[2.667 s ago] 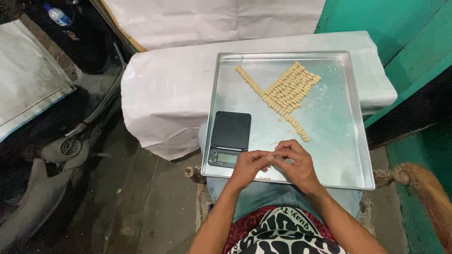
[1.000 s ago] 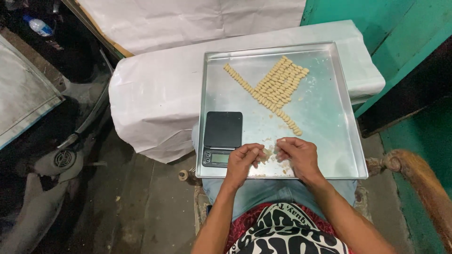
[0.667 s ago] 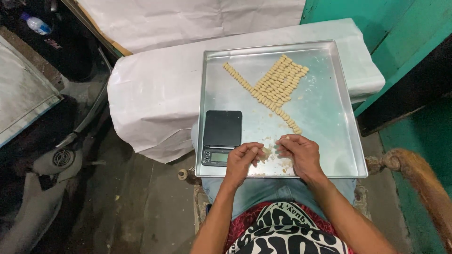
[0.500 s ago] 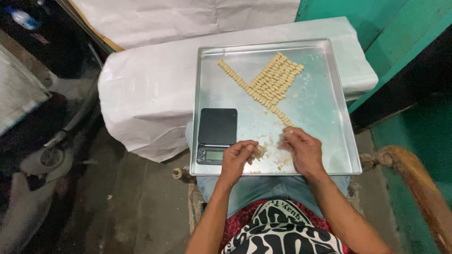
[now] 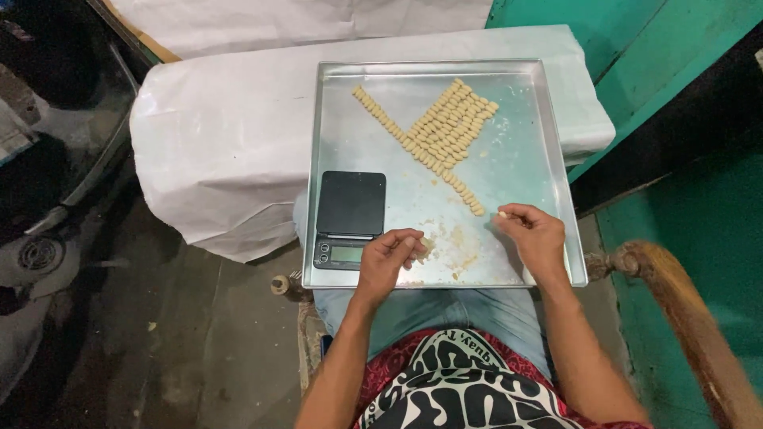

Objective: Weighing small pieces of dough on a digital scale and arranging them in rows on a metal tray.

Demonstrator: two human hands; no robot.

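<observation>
At the near edge of the tray, right hand (image 5: pixel 534 235) fingertips pinched together on one small pale dough piece (image 5: pixel 501 214), held just past the lower end of the laid-out row. Left hand (image 5: pixel 387 256) fingers curled closed around a small lump of dough (image 5: pixel 427 245), thumb side facing the right hand; the two hands well apart. Crumbs and flour smears (image 5: pixel 458 253) lie on the metal between them. Black digital scale (image 5: pixel 347 218) sits just beside the left hand, at the tray's near left corner. Farther out, shaped dough pieces (image 5: pixel 445 132) arranged in diagonal rows forming a V. Square metal tray (image 5: pixel 520 167) rests across the person's lap and a white-covered surface (image 5: pixel 222 151).
</observation>
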